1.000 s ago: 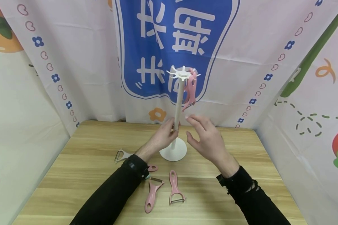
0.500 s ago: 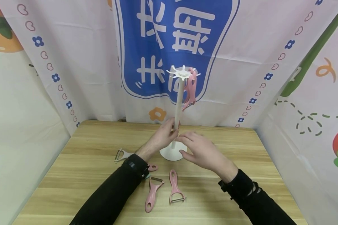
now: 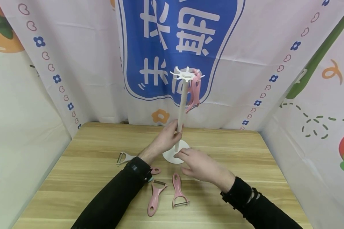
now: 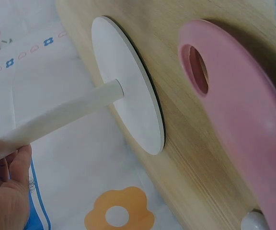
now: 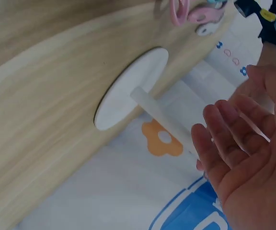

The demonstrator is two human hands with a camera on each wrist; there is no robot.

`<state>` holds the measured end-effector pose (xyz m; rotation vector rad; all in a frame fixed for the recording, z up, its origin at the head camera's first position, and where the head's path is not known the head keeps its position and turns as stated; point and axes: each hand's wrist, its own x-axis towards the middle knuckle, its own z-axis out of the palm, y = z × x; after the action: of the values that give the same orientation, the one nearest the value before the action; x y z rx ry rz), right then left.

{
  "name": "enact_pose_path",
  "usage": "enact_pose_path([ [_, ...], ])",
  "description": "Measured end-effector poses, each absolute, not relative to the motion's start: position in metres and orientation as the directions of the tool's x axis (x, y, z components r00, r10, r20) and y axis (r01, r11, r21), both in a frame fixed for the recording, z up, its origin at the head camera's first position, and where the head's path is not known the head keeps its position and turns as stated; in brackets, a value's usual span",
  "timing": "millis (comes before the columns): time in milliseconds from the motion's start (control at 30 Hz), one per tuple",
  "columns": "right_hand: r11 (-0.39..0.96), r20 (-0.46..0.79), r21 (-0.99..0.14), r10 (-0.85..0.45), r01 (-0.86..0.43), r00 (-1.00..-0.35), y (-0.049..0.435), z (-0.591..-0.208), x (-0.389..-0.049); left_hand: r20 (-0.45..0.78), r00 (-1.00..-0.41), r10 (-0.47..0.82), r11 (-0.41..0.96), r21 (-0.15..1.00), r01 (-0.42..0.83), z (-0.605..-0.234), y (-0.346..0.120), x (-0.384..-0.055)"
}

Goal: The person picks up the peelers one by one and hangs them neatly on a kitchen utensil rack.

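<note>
A white hanging stand (image 3: pixel 182 101) with a ring of hooks at its top stands upright on a round base (image 3: pixel 170 156). My left hand (image 3: pixel 167 136) grips its pole below the middle, thumb and fingers around it. From a hook on the right hangs a pink peeler (image 3: pixel 195 90). My right hand (image 3: pixel 202 165) hovers by the base's right side, fingers loosely bent and holding nothing; the right wrist view shows its bare palm (image 5: pixel 248 187). Below it on the table lie a pink peeler (image 3: pixel 177 189) with its blade toward me and another pink peeler (image 3: pixel 154 200) with its blade pointing away.
A whitish peeler (image 3: pixel 127 157) lies left of my left wrist. Partly hidden under that forearm are a pink handle (image 3: pixel 156 171) and a light blue piece (image 3: pixel 150 179). Printed cloth (image 3: pixel 103 63) encloses the wooden table (image 3: pixel 232 146) at the back and sides.
My right hand has come down and toward me, from beside the pole under the hanging peeler to near the base. My left hand keeps its grip on the pole.
</note>
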<state>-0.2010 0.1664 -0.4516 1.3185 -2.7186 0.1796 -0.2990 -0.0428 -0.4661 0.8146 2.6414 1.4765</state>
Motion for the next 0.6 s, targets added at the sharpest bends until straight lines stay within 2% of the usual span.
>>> enact_pose_path([
  [300,0.641,0.123,-0.046,-0.757,-0.766,-0.641,0.156,-0.477,-0.192,0.234,-0.868,0.439,0.417,0.802,0.427,-0.466,-0.043,-0.299],
  [600,0.751,0.074,-0.145,-0.641,-0.644,-0.764,0.146,-0.493,-0.178,0.232,-0.87,0.434,0.42,0.802,0.424,-0.466,-0.042,-0.298],
])
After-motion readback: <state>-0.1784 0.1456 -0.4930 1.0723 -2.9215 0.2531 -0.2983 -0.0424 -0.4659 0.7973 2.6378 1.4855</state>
